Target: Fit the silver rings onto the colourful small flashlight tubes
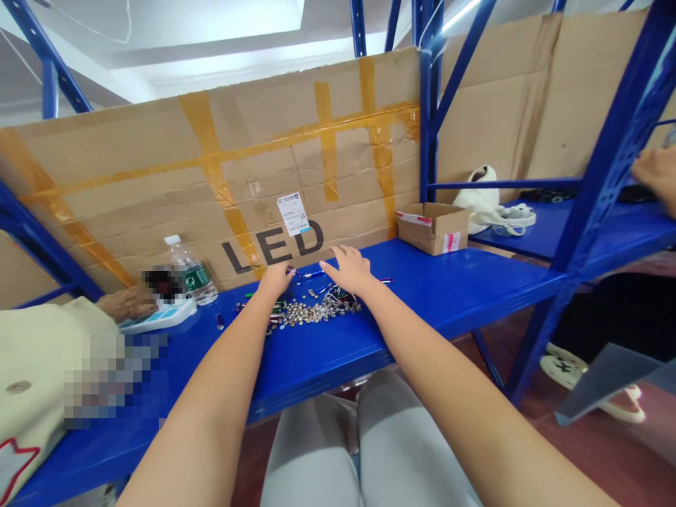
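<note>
My left hand (pixel 275 280) reaches over the far side of a pile of small round silver discs (pixel 311 314). Its thumb and fingers are pinched together at a small dark bluish piece, too small to make out. To its right, my right hand (pixel 349 270) hovers palm down with fingers spread, holding nothing I can see. Between the hands, a thin blue pen-like stick (pixel 313 274) lies on the table. Small coloured tubes, red and green, lie partly hidden behind my left wrist. Thin dark and white pieces (pixel 341 294) sit under my right wrist.
The blue table (pixel 422 289) backs onto a taped cardboard sheet (pixel 148 218). A water bottle (pixel 198 274), a white-and-blue device (pixel 161 318) and a cream bag (pixel 47 359) stand left; an open cardboard box (pixel 436 229) stands right. Another person's hand (pixel 658 176) shows beyond the blue post (pixel 607 141).
</note>
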Demonstrator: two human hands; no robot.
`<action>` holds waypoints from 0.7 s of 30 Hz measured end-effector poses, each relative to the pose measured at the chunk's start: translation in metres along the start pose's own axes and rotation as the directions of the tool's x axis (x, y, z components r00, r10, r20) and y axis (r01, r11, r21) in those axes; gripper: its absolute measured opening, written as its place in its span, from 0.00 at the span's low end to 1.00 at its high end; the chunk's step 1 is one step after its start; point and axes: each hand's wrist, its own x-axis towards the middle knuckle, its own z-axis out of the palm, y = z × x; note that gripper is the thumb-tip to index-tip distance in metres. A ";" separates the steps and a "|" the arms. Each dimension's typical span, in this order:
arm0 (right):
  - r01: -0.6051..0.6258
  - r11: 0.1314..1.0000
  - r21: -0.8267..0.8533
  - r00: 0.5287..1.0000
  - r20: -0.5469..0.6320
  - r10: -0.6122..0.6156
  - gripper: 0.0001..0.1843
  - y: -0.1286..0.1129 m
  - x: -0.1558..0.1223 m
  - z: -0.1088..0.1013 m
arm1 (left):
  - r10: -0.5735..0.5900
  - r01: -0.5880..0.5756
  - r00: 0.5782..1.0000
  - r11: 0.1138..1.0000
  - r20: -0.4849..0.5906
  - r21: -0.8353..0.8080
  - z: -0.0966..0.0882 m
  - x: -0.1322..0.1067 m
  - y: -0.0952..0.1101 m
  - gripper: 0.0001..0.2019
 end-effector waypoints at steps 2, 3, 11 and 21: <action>-0.022 0.999 -0.025 0.998 0.056 0.023 0.43 0.001 -0.001 0.001 | -0.026 0.026 1.000 1.000 -0.006 0.006 0.004 0.011 0.000 0.16; -0.030 0.999 -0.038 0.996 0.083 0.034 0.44 0.002 -0.002 0.001 | -0.035 0.035 0.999 0.999 -0.014 0.006 0.006 0.015 0.000 0.18; -0.024 0.991 -0.132 0.953 0.298 0.063 0.48 0.004 -0.002 -0.007 | 0.039 -0.043 0.994 0.998 0.106 0.036 -0.012 0.007 -0.033 0.15; 0.152 0.975 -0.159 0.847 0.530 -0.045 0.35 -0.015 -0.018 -0.015 | 0.142 -0.168 0.952 0.983 0.270 0.073 -0.028 -0.050 -0.076 0.15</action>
